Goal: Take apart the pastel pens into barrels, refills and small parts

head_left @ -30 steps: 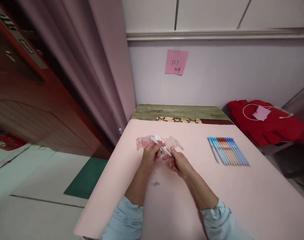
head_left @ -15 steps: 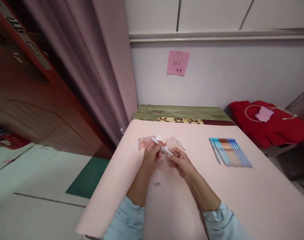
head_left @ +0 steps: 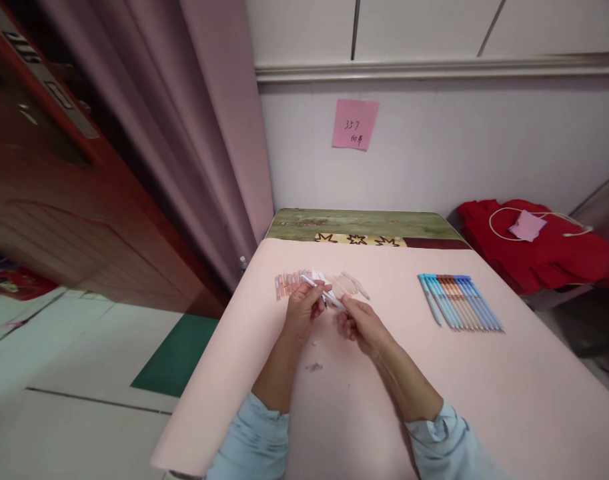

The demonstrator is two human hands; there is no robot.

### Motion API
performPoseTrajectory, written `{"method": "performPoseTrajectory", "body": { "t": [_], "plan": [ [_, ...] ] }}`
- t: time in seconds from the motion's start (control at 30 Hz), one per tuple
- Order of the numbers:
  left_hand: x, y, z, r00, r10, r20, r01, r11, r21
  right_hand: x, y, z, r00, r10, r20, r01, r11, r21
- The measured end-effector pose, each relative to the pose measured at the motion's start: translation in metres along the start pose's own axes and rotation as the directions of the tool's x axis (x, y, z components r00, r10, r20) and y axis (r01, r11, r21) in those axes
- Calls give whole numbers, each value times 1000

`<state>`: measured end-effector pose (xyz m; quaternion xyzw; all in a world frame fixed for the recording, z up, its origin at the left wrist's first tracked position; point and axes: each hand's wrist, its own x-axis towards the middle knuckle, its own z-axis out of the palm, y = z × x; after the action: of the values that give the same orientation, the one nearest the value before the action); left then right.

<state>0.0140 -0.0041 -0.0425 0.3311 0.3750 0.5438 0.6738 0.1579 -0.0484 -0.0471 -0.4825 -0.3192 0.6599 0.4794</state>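
Head view, looking down at the pink tabletop (head_left: pixel 484 393). Grips a white pen (head_left: pixel 318 292) just above the tabletop's middle: left hand (head_left: pixel 304 312) with fingers closed round its far half, right hand (head_left: pixel 360 325) with fingers pinched on its near end. Just beyond, lying flat, a pile of pinkish pens (head_left: pixel 289 284); well apart to the right, a row of blue pens (head_left: pixel 459 303). Stuck on the wall (head_left: pixel 434 160), a pink note (head_left: pixel 354 124).

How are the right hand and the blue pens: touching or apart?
Apart. The head view shows bare pink table between the right hand and the blue pens.
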Motion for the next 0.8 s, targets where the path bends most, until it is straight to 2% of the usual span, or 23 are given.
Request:
{"method": "performPoseTrajectory", "body": {
  "t": [0.07, 0.23, 0.4, 0.5, 0.57, 0.7, 0.8],
  "plan": [
    [-1, 1, 1, 1000, -14, 7, 14, 1000, 4, 0, 0, 0, 998, 64, 0, -64, 997, -34],
    [0, 0, 0, 1000, 13, 7, -13, 1000, -3, -1, 0, 0, 993, -115, 12, 115, 992, 42],
    [1, -1, -2, 1000, 4, 14, -4, 1000, 7, -1, 4, -2, 996, -45, 79, 43, 999, 19],
    [2, 2, -3, 1000, 18, -8, -19, 1000, -19, 1, 5, -2, 992, -91, 91, 88, 995, 36],
    [4, 4, -5, 999, 33, -39, -34, 999, -41, 2, 5, -3, 993, -93, 68, 89, 994, 59],
    [7, 10, -12, 985, 96, -143, -104, 993, -47, 3, 1, -5, 993, -105, -55, 110, 990, 88],
    [7, 14, -19, 957, 171, -233, -140, 980, 143, 4, -2, -7, 976, -153, -155, 173, 977, 123]
  ]
}}
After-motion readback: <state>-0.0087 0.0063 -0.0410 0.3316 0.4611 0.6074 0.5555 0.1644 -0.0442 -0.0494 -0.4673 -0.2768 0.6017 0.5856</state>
